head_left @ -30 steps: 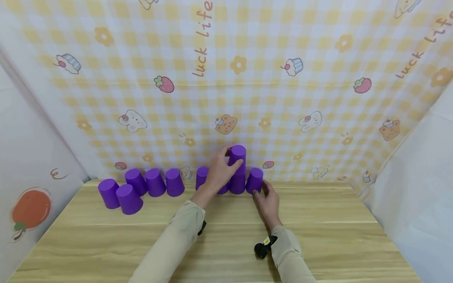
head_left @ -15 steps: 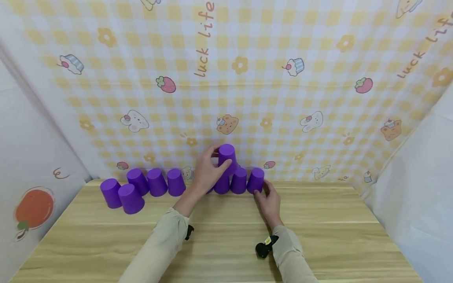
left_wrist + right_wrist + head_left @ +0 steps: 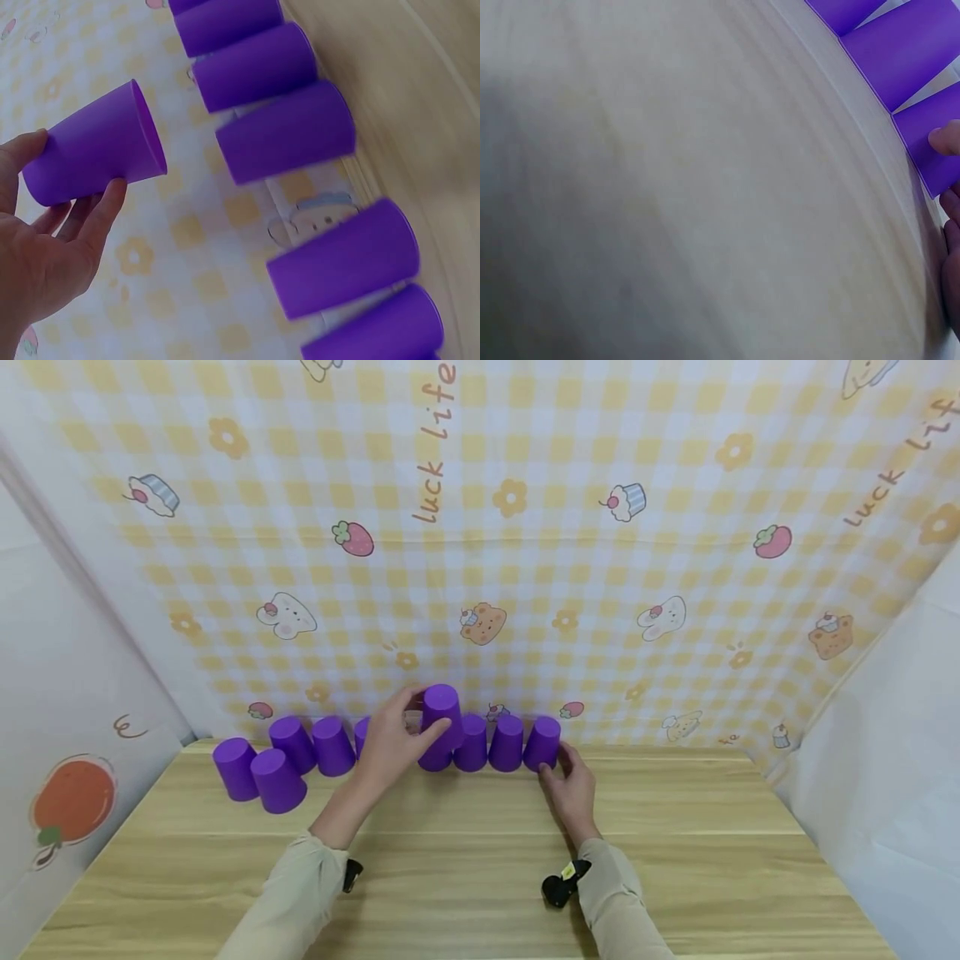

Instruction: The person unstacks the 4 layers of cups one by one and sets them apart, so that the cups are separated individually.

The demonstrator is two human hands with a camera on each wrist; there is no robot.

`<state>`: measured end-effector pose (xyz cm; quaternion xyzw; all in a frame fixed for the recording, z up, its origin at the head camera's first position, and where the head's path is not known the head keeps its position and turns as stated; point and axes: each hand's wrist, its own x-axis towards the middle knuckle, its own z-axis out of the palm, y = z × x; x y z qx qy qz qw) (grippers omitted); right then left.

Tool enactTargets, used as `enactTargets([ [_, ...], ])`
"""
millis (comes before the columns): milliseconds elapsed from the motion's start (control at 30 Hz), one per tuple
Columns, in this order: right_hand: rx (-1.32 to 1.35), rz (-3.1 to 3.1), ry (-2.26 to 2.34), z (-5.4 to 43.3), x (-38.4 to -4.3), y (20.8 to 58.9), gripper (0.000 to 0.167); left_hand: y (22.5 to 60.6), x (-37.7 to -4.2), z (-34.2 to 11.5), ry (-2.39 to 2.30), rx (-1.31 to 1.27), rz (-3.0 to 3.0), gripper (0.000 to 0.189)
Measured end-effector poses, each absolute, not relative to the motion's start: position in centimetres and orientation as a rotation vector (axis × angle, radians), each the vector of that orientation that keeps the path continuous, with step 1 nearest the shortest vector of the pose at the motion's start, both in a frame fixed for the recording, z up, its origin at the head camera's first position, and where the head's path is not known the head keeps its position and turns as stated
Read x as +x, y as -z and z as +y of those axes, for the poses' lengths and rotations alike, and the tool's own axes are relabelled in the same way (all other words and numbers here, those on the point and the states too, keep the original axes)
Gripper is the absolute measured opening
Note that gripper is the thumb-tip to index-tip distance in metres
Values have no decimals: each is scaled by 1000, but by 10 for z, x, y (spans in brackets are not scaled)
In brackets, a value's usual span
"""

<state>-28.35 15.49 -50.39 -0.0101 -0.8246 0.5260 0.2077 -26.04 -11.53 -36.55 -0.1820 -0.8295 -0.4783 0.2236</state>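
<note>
My left hand grips an upside-down purple cup near its closed end, thumb on one side and fingers on the other. In the left wrist view that held cup hangs apart from the row, rim toward the table. Below it in the head view, the row's leftmost cup is mostly hidden. Two more upturned cups, a purple cup and its neighbour cup, stand to its right. At the row's right end my right hand holds the last cup low down, its thumb on the front.
More upturned purple cups stand at the left: a front cup, an outer cup and several behind, one partly covered by my left hand. A checked cloth hangs right behind the row. The wooden table extends in front.
My left hand has carried its cup leftward along the row, from over the third cup to over the leftmost one, and slightly lower. The right hand has stayed at the end cup.
</note>
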Motion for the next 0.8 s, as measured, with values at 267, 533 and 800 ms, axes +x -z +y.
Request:
enactTargets([
  [267, -16, -2295, -1476, 154, -281, 502, 48, 365, -241, -155, 1248, -382, -2398, 53],
  [533, 5, -2287, -1477, 155, -281, 502, 48, 368, -228, -186, 1167, -331, -2435, 51],
  [800, 12, -2276, -1481, 155, -282, 501, 47, 379, -214, -214, 1088, -259, -2481, 52],
])
